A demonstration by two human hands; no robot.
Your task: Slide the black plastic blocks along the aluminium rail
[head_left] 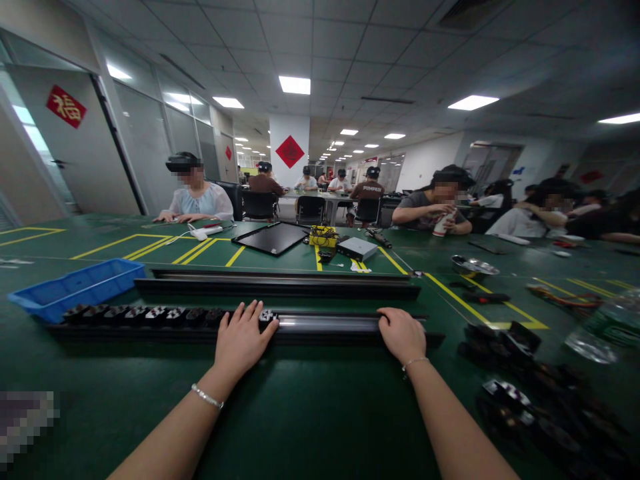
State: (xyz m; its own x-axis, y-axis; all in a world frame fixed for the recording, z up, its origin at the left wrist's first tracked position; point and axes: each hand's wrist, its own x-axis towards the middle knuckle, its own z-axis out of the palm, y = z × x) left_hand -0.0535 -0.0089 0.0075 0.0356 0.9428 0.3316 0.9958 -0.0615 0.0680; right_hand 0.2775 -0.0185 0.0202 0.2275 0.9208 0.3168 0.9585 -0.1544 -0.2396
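Note:
A long black rail lies across the green table in front of me, its left half filled with a row of small black parts. My left hand rests flat on the rail, fingers spread, beside the end of that row. My right hand is curled over the rail's bare right part, fingers bent down on it. A second, empty black rail lies parallel just behind.
A blue plastic bin sits at the left. A heap of loose black parts lies at the right, with a plastic bottle beyond. Farther back are a black tray, yellow item, grey box. Several people sit at tables behind.

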